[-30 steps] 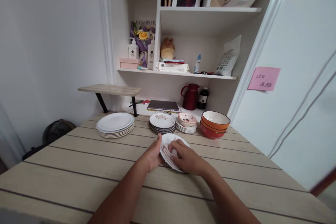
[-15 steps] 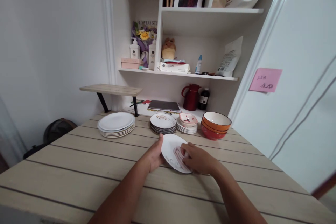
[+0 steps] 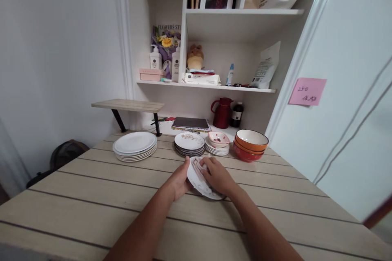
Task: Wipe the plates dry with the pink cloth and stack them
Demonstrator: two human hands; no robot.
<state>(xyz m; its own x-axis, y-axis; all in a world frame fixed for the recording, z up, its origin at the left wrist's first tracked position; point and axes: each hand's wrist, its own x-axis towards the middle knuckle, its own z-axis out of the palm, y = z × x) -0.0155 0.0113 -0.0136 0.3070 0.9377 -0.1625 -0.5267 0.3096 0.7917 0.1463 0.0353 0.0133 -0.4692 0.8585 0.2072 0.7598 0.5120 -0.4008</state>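
Note:
My left hand (image 3: pixel 181 179) grips the left rim of a white plate (image 3: pixel 200 183) with a floral pattern, thumb on its upper edge. The plate is tilted above the wooden table. In my right hand (image 3: pixel 217 174) is a pale pink cloth (image 3: pixel 198 167), pressed against the plate's upper face, fingers closed round it. Just behind the held plate is a stack of dark-rimmed floral plates (image 3: pixel 189 142). To its right, a pink bowl (image 3: pixel 218 139) rests on small white plates (image 3: pixel 217 151).
Large white plates (image 3: pixel 135 143) are stacked at the left. Orange and red bowls (image 3: pixel 251 142) stand nested at the right. Behind are a laptop (image 3: pixel 190 123), a red jug (image 3: pixel 222 113) and a dark bottle (image 3: pixel 237 115). A small raised shelf (image 3: pixel 128 105) stands at the back left.
My right hand has slid the cloth up and left across the plate, from its lower right part towards its top. My left hand keeps its hold. The view has shifted slightly.

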